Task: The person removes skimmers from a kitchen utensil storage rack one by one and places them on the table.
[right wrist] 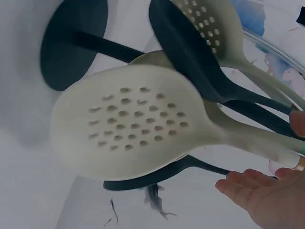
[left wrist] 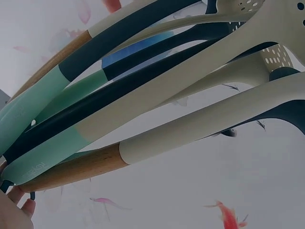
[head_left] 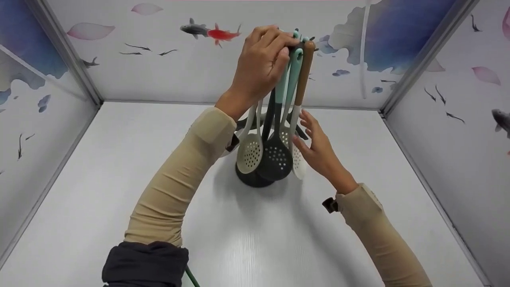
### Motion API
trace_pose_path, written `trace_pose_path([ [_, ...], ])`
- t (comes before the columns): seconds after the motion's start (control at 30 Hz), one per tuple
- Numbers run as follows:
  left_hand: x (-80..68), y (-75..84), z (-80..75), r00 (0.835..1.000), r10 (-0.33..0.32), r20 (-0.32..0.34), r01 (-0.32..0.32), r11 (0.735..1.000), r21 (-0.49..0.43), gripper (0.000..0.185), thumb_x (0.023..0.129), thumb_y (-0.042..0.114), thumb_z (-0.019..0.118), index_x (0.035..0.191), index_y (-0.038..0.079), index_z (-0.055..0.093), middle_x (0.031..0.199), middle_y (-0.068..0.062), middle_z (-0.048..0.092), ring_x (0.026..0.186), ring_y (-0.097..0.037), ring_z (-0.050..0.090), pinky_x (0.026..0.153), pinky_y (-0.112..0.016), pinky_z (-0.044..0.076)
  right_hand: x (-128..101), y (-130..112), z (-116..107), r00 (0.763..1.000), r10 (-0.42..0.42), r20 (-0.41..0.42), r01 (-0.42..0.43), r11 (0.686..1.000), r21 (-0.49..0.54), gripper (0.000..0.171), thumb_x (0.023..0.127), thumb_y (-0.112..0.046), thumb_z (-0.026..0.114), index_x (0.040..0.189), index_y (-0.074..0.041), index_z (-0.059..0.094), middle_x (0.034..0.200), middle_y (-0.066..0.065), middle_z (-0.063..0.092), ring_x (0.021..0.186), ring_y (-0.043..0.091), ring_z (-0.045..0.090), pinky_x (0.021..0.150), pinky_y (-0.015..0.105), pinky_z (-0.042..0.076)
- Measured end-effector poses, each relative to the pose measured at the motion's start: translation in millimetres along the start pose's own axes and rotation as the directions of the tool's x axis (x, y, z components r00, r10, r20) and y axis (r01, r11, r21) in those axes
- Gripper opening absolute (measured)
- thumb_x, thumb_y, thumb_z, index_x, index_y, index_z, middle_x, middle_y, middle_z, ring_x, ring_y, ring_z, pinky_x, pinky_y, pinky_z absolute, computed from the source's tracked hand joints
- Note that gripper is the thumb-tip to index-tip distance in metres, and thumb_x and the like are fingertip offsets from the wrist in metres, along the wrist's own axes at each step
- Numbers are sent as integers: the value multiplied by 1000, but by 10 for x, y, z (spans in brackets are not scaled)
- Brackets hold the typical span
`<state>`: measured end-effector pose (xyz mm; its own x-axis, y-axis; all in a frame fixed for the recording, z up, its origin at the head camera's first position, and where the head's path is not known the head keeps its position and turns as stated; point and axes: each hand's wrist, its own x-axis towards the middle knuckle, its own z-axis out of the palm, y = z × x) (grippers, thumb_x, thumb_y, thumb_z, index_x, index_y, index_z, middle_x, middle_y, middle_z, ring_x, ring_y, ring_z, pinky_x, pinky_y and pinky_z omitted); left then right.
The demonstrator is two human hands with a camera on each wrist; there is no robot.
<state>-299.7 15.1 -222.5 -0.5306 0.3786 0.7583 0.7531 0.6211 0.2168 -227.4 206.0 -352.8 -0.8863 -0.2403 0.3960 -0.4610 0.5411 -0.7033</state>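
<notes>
While gripping the utensil handles (head_left: 293,67) at 12 o'clock with left hand (head_left: 261,63), touching the white slotted spoon (head_left: 298,161) at 3 o'clock, right hand (head_left: 318,149) spread, above tabletop (head_left: 119,179).

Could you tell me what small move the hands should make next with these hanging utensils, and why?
Probably close the right hand on the cream slotted spoon to steady it. The left hand grips the handle tops at the rack's top, while the right hand is open beside the spoon heads and holds nothing.

hook tops: hidden by left hand (head_left: 261,63) | stand base (head_left: 253,180): partly hidden
</notes>
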Motion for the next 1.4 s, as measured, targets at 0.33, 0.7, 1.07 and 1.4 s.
trace_pose_path([
  [0.33, 7, 20, 26, 1000, -7, -22, 7, 1000, 18, 39, 96, 27, 31, 119, 18, 61, 121, 1, 59, 126, -17, 39, 112, -25, 19, 105, -93, 140, 981, 58, -184, -33, 990, 135, 40, 94, -8, 52, 132, -1, 41, 117, 17, 56, 106, 24, 57, 87, 30, 48],
  [0.7, -8, 24, 34, 999, -24, -35, 25, 999, 22, 38, 96, 26, 31, 118, 18, 61, 122, 0, 59, 127, -17, 38, 112, -25, 17, 140, -92, 144, 977, 75, -199, -53, 992, 115, 31, 91, -8, 57, 119, 2, 49, 103, 15, 60, 93, 21, 59, 73, 18, 46],
  [1.07, 16, 42, 55, 999, -14, -46, 15, 1000, 22, 38, 95, 25, 32, 117, 16, 61, 120, -1, 58, 125, -18, 39, 112, -23, 17, 146, -60, 100, 973, 66, -223, -37, 991, 131, 27, 88, -5, 60, 114, 1, 54, 97, 13, 62, 88, 12, 59, 71, 17, 47],
  [1.4, -4, 37, 61, 998, -36, -53, 37, 999, 4, 39, 94, 25, 31, 118, 17, 62, 122, 0, 58, 130, -18, 36, 112, -23, 16, 162, -57, 103, 971, 59, -233, -25, 989, 147, 27, 88, -5, 60, 114, -1, 56, 97, 12, 64, 87, 13, 59, 70, 18, 47],
])
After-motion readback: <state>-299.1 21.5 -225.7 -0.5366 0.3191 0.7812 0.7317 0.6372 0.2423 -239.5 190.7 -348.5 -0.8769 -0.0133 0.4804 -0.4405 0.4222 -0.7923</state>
